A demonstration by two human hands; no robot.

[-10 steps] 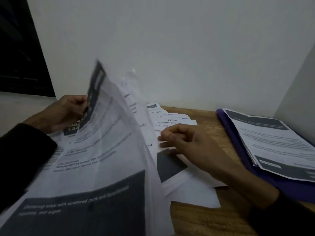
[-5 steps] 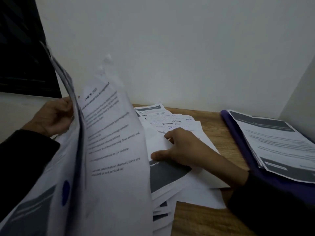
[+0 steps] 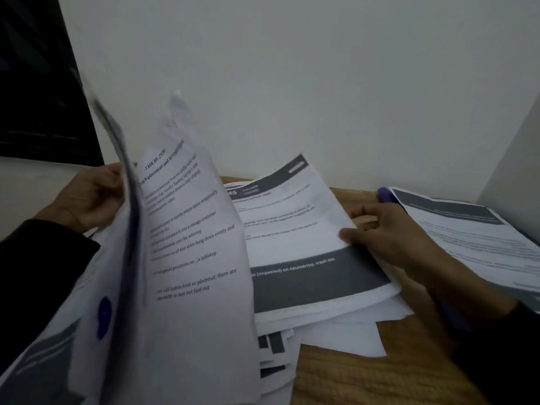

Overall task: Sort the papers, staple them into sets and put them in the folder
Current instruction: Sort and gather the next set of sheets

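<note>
A bundle of printed sheets (image 3: 187,258) stands tilted up at the left, and my left hand (image 3: 87,197) grips its far edge. A sheet with dark grey bands (image 3: 295,229) lies slightly raised over the loose paper pile (image 3: 336,331) on the wooden table. My right hand (image 3: 388,235) pinches that sheet's right edge between thumb and fingers. A purple folder (image 3: 385,195) lies at the right, mostly covered by a stack of printed pages (image 3: 467,229). No stapler is in view.
The wooden table (image 3: 365,375) shows bare wood at the front right. A white wall rises just behind the papers, with another wall close at the far right. A dark window fills the upper left.
My right hand has moved right from the middle of the pile and taken hold of the banded sheet's right edge, lifting it. The left hand's bundle stays raised.
</note>
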